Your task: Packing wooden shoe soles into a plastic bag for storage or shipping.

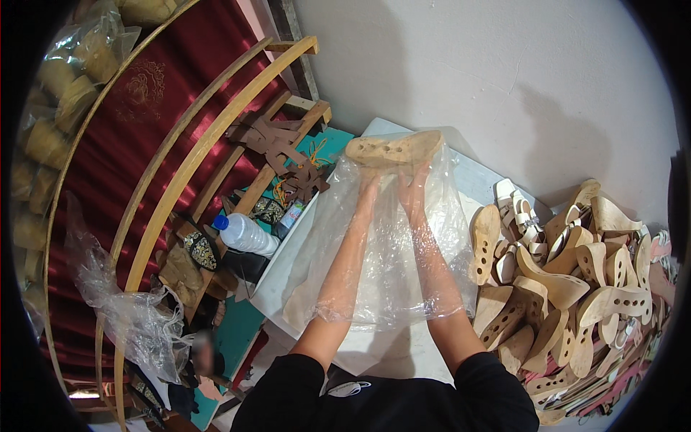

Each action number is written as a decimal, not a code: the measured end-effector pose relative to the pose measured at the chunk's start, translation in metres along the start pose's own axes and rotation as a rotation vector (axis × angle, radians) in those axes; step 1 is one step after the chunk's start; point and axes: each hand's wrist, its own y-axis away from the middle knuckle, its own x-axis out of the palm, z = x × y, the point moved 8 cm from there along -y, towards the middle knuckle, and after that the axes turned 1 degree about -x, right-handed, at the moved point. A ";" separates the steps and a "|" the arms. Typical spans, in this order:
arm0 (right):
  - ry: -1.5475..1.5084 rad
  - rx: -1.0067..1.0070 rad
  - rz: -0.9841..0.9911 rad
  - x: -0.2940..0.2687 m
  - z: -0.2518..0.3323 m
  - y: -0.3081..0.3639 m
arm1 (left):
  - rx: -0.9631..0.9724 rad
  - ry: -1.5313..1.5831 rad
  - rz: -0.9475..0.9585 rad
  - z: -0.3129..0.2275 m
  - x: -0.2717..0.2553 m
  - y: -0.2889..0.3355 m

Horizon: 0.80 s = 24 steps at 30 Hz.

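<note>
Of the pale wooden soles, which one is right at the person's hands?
The wooden sole lying crosswise at the far end of the clear bag, at the left hand and right hand; the heaped soles lie off to the right.

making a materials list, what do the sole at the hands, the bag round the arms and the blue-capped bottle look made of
Sole: apparently bare wood, matt; pale tan colour and bored-looking holes suggest it.
Bag: most likely thin plastic film, glossy; it's see-through, crinkled and catches highlights.
Bottle: probably plastic, given its translucent, ribbed body; exact type unclear.
</note>
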 end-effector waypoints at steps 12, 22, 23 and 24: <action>0.088 0.032 -0.028 -0.015 -0.011 -0.003 | 0.148 -0.225 -0.116 -0.023 -0.003 -0.004; 0.142 0.055 -0.063 -0.018 0.001 -0.006 | 0.245 -0.199 -0.270 -0.058 -0.011 0.001; 0.132 0.005 -0.054 -0.016 0.005 -0.004 | 0.243 -0.182 -0.276 -0.058 -0.009 0.002; 0.131 0.003 -0.053 -0.014 0.005 -0.003 | 0.245 -0.181 -0.277 -0.056 -0.010 0.001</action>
